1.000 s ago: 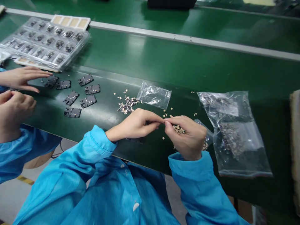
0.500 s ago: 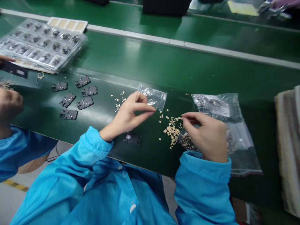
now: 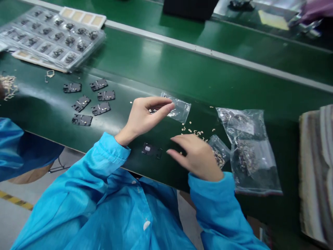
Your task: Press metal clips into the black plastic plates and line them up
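Observation:
My left hand [image 3: 148,114] hovers over the bench beside a small clear zip bag [image 3: 180,109]. Its thumb and forefinger are pinched together; anything between them is too small to make out. My right hand [image 3: 196,154] is slightly blurred, with thumb and forefinger apart and nothing visible between them. It partly covers a scatter of tiny beige pieces [image 3: 194,131]. A black rectangular plastic plate [image 3: 152,151] with a pale window lies between my hands, near the bench's front edge. Beside my right wrist is a small open bag of tiny parts [image 3: 220,152].
A large clear bag [image 3: 257,180] with small parts lies at right, near a stack of worn boards [image 3: 314,173]. Several black housings [image 3: 82,119] lie at left below a clear compartment tray [image 3: 56,38]. A co-worker's blue sleeve [image 3: 10,149] shows at far left.
My right hand has moved left from the beige pieces and its fingers have spread. My left hand has risen slightly, still pinched. The view has shifted a little.

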`<action>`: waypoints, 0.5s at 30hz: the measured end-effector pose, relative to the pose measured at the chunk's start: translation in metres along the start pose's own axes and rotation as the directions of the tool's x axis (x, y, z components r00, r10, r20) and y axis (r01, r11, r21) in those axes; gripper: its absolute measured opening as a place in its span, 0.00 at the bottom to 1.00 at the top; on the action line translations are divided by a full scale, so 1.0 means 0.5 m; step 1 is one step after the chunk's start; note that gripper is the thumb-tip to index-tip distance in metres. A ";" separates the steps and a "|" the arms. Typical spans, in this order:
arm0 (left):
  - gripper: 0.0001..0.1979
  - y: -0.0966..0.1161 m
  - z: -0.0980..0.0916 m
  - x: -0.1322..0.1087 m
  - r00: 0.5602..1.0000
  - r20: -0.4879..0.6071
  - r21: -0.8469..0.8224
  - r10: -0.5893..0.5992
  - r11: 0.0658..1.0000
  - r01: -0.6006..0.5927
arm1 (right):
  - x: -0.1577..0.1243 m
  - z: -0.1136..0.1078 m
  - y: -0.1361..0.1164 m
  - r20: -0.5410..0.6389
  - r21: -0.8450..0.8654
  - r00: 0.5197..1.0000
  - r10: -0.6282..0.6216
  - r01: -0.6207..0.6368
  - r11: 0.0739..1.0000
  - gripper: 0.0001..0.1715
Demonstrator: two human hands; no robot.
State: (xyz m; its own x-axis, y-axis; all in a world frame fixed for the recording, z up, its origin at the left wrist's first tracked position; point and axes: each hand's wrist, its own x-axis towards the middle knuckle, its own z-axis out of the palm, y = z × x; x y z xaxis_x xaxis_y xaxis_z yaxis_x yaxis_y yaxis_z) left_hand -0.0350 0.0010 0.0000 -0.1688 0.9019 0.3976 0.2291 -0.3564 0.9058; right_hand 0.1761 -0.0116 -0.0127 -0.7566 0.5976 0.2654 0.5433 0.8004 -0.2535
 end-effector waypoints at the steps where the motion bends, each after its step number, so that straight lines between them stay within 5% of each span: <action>1: 0.08 -0.004 0.000 0.002 1.000 -0.014 -0.037 -0.023 0.999 0.023 | 0.002 0.015 -0.019 0.064 -0.022 0.996 -0.061 0.063 0.998 0.20; 4: 0.08 -0.018 0.001 0.008 0.996 -0.031 -0.138 -0.087 0.987 0.082 | 0.001 0.051 -0.057 0.145 -0.073 0.980 -0.137 0.149 0.986 0.20; 8: 0.21 -0.027 0.000 0.011 0.987 -0.027 -0.220 -0.159 0.964 0.149 | 0.003 0.062 -0.058 0.139 0.119 0.984 -0.115 0.099 0.988 0.12; 11: 0.09 -0.023 -0.001 0.013 0.980 0.017 -0.289 -0.199 0.937 0.195 | 0.011 0.051 -0.042 0.164 0.339 0.986 -0.016 -0.042 0.940 0.06; 15: 0.02 -0.011 -0.004 0.016 0.973 0.061 -0.380 -0.221 0.896 0.228 | 0.019 0.032 -0.016 0.072 0.638 0.989 0.133 -0.148 0.755 0.06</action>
State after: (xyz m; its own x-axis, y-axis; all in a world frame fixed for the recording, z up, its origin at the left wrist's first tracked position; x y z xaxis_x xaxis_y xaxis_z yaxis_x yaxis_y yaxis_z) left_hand -0.0396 0.0098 -0.0013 -0.1569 0.9715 0.1775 -0.1977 -0.2070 0.9582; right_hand 0.1586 -0.0130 -0.0231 -0.7019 0.6936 0.1619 0.2900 0.4859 -0.8245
